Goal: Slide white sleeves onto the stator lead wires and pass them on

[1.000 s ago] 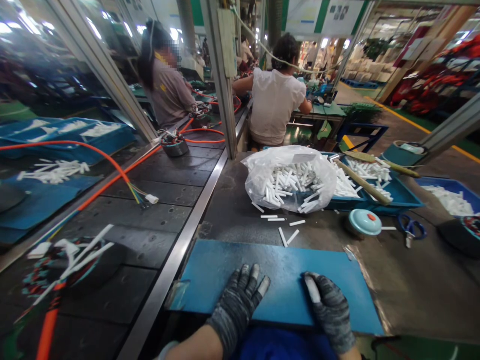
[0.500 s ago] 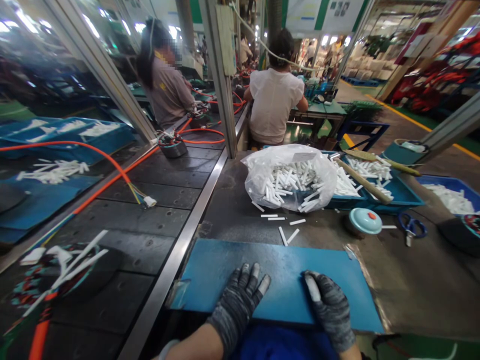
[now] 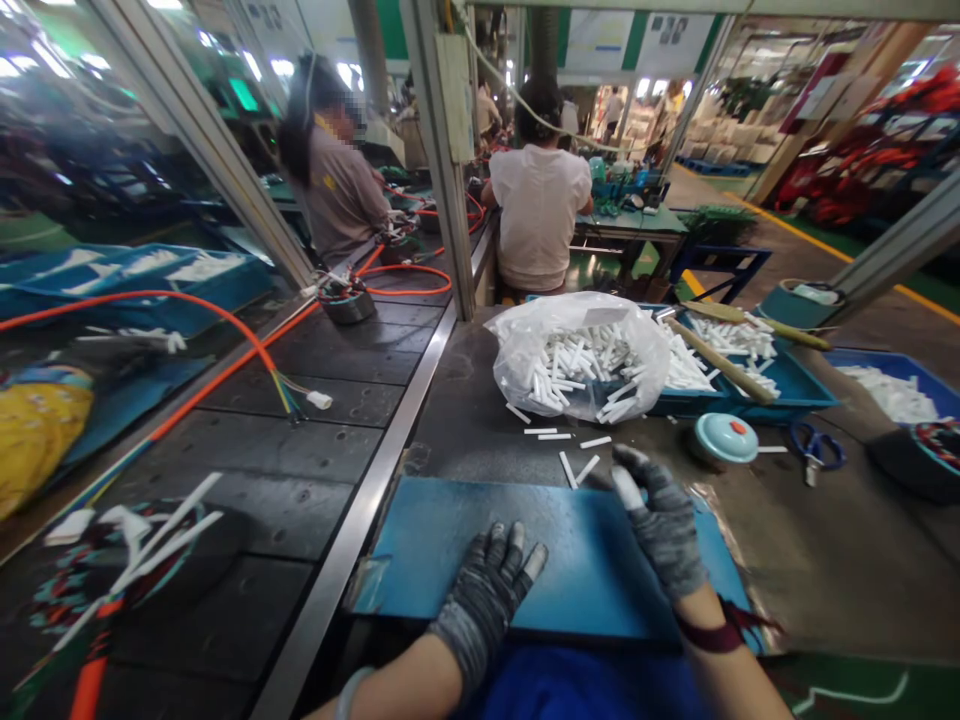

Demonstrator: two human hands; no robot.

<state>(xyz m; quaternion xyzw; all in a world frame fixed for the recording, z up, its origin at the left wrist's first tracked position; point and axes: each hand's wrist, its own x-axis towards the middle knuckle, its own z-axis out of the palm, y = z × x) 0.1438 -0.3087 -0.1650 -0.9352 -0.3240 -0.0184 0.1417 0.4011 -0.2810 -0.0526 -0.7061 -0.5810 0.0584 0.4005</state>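
The right hand has moved forward from the near part of the blue mat to its far edge, close to the loose white tubes there; its dark red wristband now shows. Blurred yellow patterned cloth has appeared well left of the mat. Beyond the mat, the white-shirted co-worker's arms are drawn in closer.

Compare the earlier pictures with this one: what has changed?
The right hand has moved forward across the blue mat, towards the loose white pieces; yellow fabric has appeared at the far left. No grasp or release shows. The left hand stays on the mat, the plastic bag unmoved.
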